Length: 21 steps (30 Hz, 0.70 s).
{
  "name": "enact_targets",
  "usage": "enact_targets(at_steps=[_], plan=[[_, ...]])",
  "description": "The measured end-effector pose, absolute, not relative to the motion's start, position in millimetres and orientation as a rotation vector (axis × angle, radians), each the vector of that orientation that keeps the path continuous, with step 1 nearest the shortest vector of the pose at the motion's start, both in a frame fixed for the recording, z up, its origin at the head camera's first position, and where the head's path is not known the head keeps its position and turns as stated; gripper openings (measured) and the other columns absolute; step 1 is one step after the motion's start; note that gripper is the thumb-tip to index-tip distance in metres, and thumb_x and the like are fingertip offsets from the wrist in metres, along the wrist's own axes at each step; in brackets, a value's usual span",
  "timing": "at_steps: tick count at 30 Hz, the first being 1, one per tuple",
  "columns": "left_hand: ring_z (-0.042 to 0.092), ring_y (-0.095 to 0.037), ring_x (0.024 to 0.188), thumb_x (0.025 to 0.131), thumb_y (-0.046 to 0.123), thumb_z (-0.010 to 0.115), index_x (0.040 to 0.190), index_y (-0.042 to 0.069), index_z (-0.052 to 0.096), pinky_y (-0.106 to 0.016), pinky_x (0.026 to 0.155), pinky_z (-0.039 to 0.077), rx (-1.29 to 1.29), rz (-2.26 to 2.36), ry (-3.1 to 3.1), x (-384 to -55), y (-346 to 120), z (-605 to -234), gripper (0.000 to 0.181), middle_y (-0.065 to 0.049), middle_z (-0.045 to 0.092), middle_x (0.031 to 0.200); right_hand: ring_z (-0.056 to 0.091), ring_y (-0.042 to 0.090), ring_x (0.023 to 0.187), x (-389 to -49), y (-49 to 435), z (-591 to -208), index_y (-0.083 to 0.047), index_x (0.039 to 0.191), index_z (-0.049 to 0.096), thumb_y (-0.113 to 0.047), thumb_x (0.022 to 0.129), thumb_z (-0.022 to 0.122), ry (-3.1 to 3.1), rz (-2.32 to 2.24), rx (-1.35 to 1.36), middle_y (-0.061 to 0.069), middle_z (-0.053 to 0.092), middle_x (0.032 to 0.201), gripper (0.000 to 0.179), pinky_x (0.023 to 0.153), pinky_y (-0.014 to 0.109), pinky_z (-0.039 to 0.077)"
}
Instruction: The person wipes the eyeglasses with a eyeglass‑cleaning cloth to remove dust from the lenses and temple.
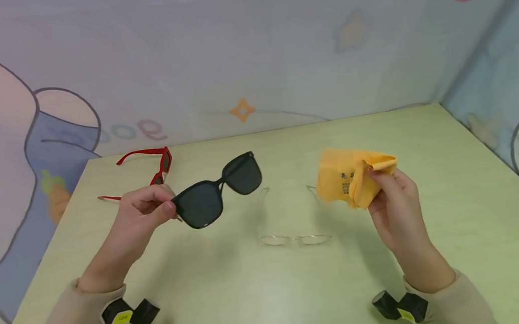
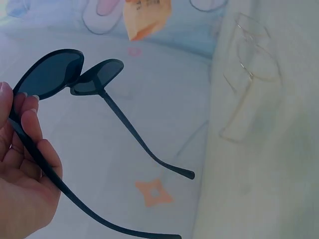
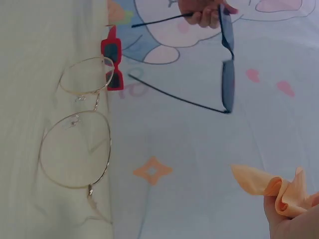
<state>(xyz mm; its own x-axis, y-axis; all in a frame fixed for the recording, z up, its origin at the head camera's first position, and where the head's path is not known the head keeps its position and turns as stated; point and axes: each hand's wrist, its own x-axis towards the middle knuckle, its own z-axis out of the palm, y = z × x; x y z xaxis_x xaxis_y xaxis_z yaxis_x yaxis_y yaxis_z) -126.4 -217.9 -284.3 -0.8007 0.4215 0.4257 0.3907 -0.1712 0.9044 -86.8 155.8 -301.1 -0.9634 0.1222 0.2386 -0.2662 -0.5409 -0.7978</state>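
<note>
My left hand pinches black sunglasses by one end of the frame, beside the hinge, and holds them up above the table. Both temples of the sunglasses stand unfolded in the left wrist view. A folded yellow-orange cloth with dark printed characters is gripped between the thumb and fingers of my right hand. Cloth and sunglasses are apart. On the table between the hands lie thin metal-framed eyeglasses with clear lenses, temples open. Red sunglasses rest behind my left hand, partly hidden by it.
A pale green table carries all the eyewear. Along its back and right edges rises a backdrop printed with cartoon figures and stars. Each wrist wears a small black device with a yellow label.
</note>
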Motion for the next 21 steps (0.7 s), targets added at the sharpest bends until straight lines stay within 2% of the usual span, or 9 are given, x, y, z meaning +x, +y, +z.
enact_targets(at_steps=[3, 5, 7, 9, 10, 12, 14, 21], plan=[[0.056, -0.014, 0.072, 0.086, 0.013, 0.066, 0.088, 0.012, 0.069, -0.025, 0.068, 0.048, 1.034, 2.254, 1.911, -136, -191, -281, 0.004, 0.0, 0.061, 0.079, 0.056, 0.019, 0.089, -88, 140, -294, 0.003, 0.106, 0.059, -0.003, 0.097, 0.047, -1.302, 2.342, 0.274, 0.012, 0.052, 0.102, 0.017, 0.078, 0.023, 0.05], [0.056, -0.014, 0.072, 0.085, 0.018, 0.068, 0.087, 0.013, 0.07, -0.025, 0.067, 0.048, 1.069, 2.259, 1.879, -141, -175, -280, 0.006, 0.001, 0.061, 0.078, 0.056, 0.016, 0.079, -89, 126, -293, 0.007, 0.101, 0.061, -0.002, 0.095, 0.048, -1.343, 2.031, 0.346, 0.007, 0.057, 0.092, 0.016, 0.072, 0.021, 0.048], [0.055, -0.014, 0.071, 0.084, 0.022, 0.069, 0.086, 0.016, 0.07, -0.025, 0.067, 0.048, 1.102, 2.247, 1.864, -145, -160, -280, 0.007, 0.002, 0.062, 0.077, 0.055, 0.014, 0.072, -92, 111, -293, 0.012, 0.098, 0.061, -0.003, 0.095, 0.05, -1.413, 1.674, 0.455, 0.009, 0.061, 0.084, 0.019, 0.07, 0.023, 0.048], [0.055, -0.013, 0.071, 0.083, 0.026, 0.07, 0.085, 0.018, 0.07, -0.025, 0.066, 0.048, 1.119, 2.234, 1.853, -146, -146, -280, 0.008, 0.004, 0.061, 0.077, 0.062, 0.016, 0.081, -94, 97, -294, 0.014, 0.099, 0.061, -0.004, 0.095, 0.05, -1.522, 1.312, 0.59, 0.014, 0.066, 0.089, 0.022, 0.08, 0.026, 0.049], [0.054, -0.012, 0.071, 0.082, 0.028, 0.07, 0.084, 0.019, 0.07, -0.024, 0.066, 0.048, 1.117, 2.225, 1.85, -146, -140, -281, 0.01, 0.004, 0.061, 0.077, 0.063, 0.018, 0.091, -95, 90, -295, 0.013, 0.101, 0.062, -0.006, 0.096, 0.049, -1.583, 1.146, 0.655, 0.015, 0.067, 0.096, 0.023, 0.086, 0.03, 0.048], [0.054, -0.012, 0.071, 0.081, 0.031, 0.07, 0.083, 0.02, 0.07, -0.025, 0.067, 0.048, 1.122, 2.218, 1.839, -146, -128, -281, 0.011, 0.005, 0.061, 0.078, 0.059, 0.025, 0.108, -96, 80, -295, 0.01, 0.107, 0.061, -0.011, 0.098, 0.047, -1.689, 0.917, 0.815, 0.02, 0.064, 0.109, 0.027, 0.095, 0.039, 0.043], [0.055, -0.011, 0.072, 0.081, 0.032, 0.07, 0.083, 0.021, 0.07, -0.025, 0.067, 0.049, 1.106, 2.23, 1.819, -144, -118, -281, 0.012, 0.005, 0.062, 0.079, 0.052, 0.029, 0.119, -95, 73, -295, 0.007, 0.11, 0.062, -0.012, 0.099, 0.044, -1.776, 0.749, 0.9, 0.02, 0.06, 0.119, 0.028, 0.1, 0.043, 0.038], [0.058, -0.01, 0.071, 0.081, 0.035, 0.069, 0.084, 0.022, 0.07, -0.024, 0.067, 0.05, 1.089, 2.28, 1.741, -138, -103, -278, 0.013, 0.006, 0.064, 0.078, 0.053, 0.031, 0.117, -89, 74, -287, 0.007, 0.111, 0.062, -0.01, 0.097, 0.045, -1.796, 0.616, 0.95, 0.019, 0.06, 0.119, 0.028, 0.102, 0.044, 0.036]])
